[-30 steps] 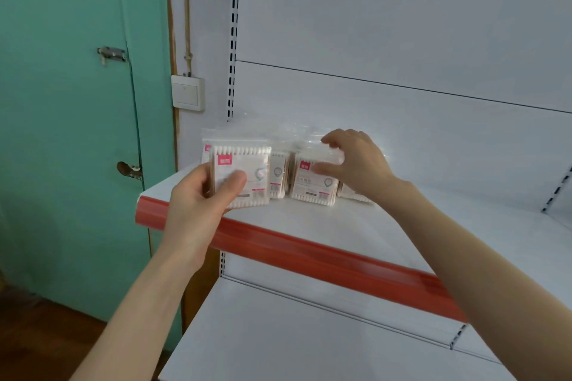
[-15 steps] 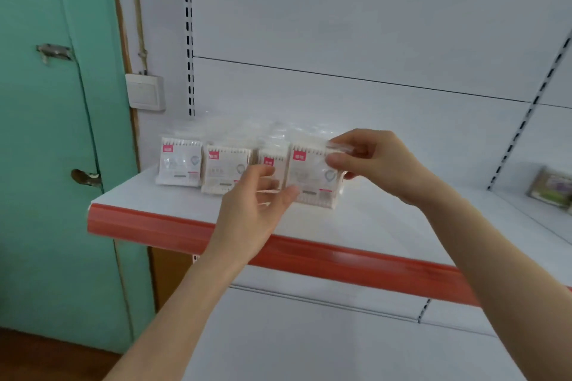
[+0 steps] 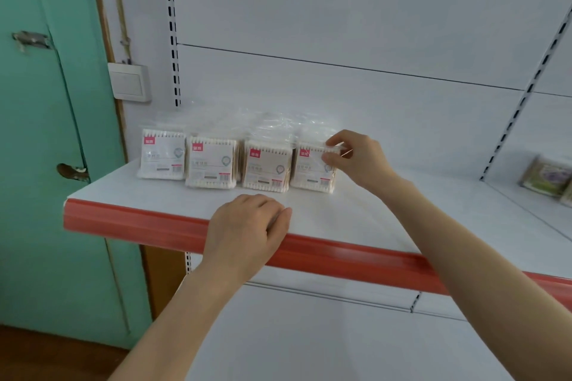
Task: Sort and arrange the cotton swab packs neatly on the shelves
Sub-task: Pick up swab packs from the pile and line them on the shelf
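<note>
Four cotton swab packs stand upright in a row at the left end of the white shelf (image 3: 340,216), towards its far side and close to the back panel (image 3: 340,25). Each has a small red label in its top left corner. The left-most pack (image 3: 162,154) sits a little farther back than the others. The second pack (image 3: 212,164) and third pack (image 3: 266,166) stand just beside each other. The right-most pack (image 3: 312,168) touches or nearly touches the third. Loose clear wrapping rises above the tops of the packs.

The right hand (image 3: 356,158) reaches in from the right and pinches the top right corner of the right-most pack between thumb and fingertips. The left hand (image 3: 247,226) hovers over the near edge of the shelf, in front of the third pack and apart from it. Its fingers are loosely curled and it holds nothing. Whether it touches the shelf cannot be told.

A red strip (image 3: 139,223) runs along the near edge of the shelf, and a lower shelf (image 3: 309,343) lies below. A slotted upright (image 3: 171,25) runs up the back panel on the left. Left of the shelving are a wall switch (image 3: 128,82) and a green door (image 3: 37,164) with a metal latch (image 3: 31,39). At the far right, on the next shelf section, lie some blurred packets (image 3: 544,176).
</note>
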The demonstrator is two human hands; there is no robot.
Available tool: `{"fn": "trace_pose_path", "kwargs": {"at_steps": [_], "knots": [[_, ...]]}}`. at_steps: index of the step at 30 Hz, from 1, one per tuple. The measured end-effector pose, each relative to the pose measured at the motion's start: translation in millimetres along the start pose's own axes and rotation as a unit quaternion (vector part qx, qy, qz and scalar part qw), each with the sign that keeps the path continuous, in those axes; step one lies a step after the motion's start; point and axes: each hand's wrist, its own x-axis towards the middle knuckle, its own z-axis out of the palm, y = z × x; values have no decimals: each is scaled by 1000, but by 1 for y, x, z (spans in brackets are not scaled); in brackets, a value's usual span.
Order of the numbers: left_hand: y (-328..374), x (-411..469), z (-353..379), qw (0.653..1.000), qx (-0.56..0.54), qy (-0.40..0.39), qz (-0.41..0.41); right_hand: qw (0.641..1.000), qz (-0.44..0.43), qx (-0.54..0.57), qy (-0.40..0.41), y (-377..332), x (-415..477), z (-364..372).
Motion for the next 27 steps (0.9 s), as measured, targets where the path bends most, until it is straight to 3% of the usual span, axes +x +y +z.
{"fn": "trace_pose_path", "kwargs": {"at_steps": [5,8,13,18,27], "knots": [[0,-1,0,1000,-7,-20,6,999,-22,-21,13,-1,-3,-1],[-3,0,0,999,-23,-45,14,1000,6,12,0,-2,-8,-9],[16,13,0,994,-30,-13,101,994,63,-31,80,15,-22,-44],[77,21,21,973,-120,-17,197,981,137,-109,77,51,-66,-90],[255,22,75,919,-257,-18,298,935,239,-205,165,143,-184,-248]]}}
